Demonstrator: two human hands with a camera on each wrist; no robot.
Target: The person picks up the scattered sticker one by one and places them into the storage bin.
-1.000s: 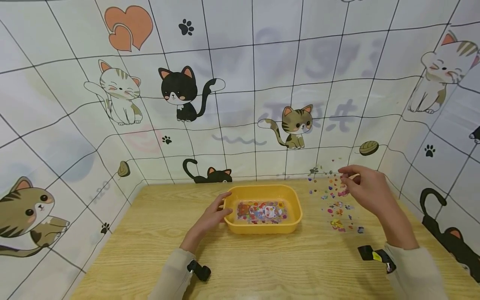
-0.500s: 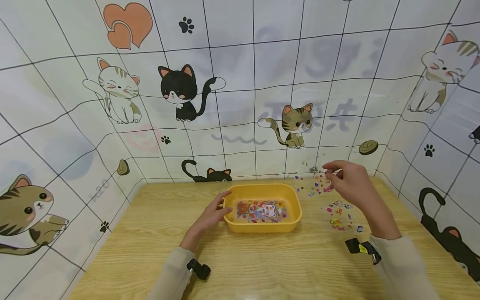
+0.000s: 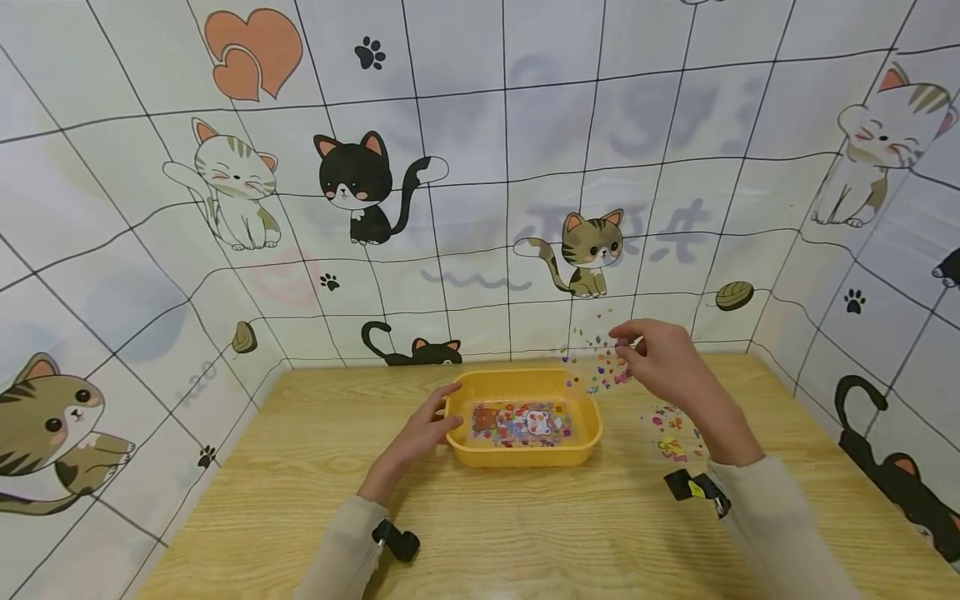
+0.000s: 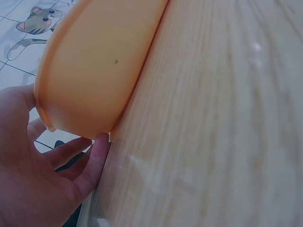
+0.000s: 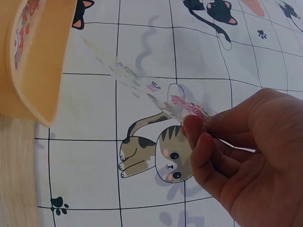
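A yellow plastic tray [image 3: 525, 457] stands on the table, with a transparent sheet of colourful stickers [image 3: 537, 422] inside. My left hand [image 3: 416, 433] holds its left end, thumb at the rim and the other fingers along the outer wall [image 4: 90, 94]. Between thumb and index finger, my right hand [image 3: 667, 358] pinches a clear sticker sheet [image 5: 151, 90] printed with small coloured shapes. That sheet hangs tilted over the tray's back right corner in the head view, and its clear edges are hard to make out. Another sticker sheet [image 3: 670, 442] lies on the table right of the tray.
The light wooden table [image 3: 300, 517] carries the tray and sheets. Behind and at both sides rises a white cloth wall [image 3: 465, 208] with a black grid and cartoon cats. A black wrist camera [image 3: 397, 540] sits on the left sleeve, another [image 3: 693, 486] on the right.
My right hand has moved left with the pinched sticker sheet, from above the sheet on the table to the tray's right side. The left hand and the tray have stayed in place.
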